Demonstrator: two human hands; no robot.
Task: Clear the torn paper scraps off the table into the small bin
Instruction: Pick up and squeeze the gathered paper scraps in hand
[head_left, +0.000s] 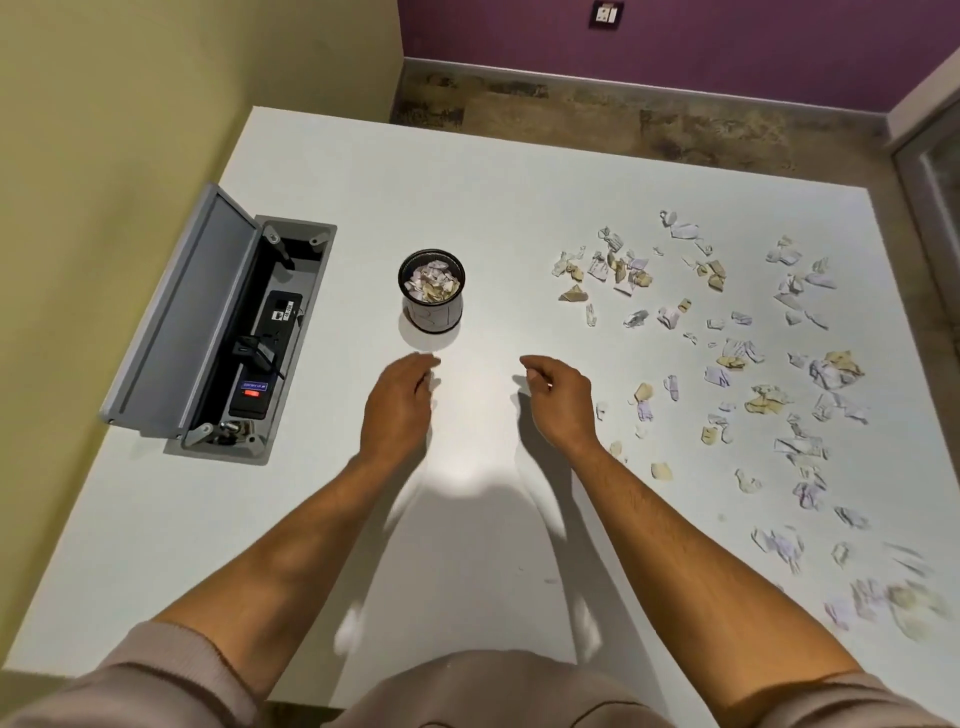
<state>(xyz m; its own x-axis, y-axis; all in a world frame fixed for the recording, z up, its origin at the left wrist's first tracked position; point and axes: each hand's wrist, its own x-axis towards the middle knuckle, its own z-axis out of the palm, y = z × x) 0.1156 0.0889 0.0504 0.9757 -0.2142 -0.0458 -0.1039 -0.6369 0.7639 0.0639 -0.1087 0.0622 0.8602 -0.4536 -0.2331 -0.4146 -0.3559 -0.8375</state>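
Both hands hover over the near middle of the desk (467, 182), just short of the bin (431, 291). The left hand (397, 405) shows its back, fingers curled loosely down; a pale sliver shows at its fingertips, possibly a scrap, but whether its grip is pinching anything cannot be told. The right hand (561, 402) is likewise half-curled, thumb and forefinger drawn close together, and it cannot be told whether paper sits between them.

The bin stands upright toward the desk's left-centre, apart from both hands. It is a small dark mesh cup, already holding a layer of white and tan scraps well up its wall, though room seems to remain.

The scraps (727, 364) still on the desk lie scattered across the right half, from near the far right corner down to the near right edge, with the nearest pieces just beside the right forearm. Much of the job looks undone.

To do this step well, the person would likely gather several pieces into a pile with the right hand before lifting, rather than ferrying single bits, and release right over the bin's mouth, since light paper drifts. Moving the bin nearer the right edge could shorten each trip.

An open cable box (260, 332) is sunk in the desk's left edge; stray scraps could fall into it.
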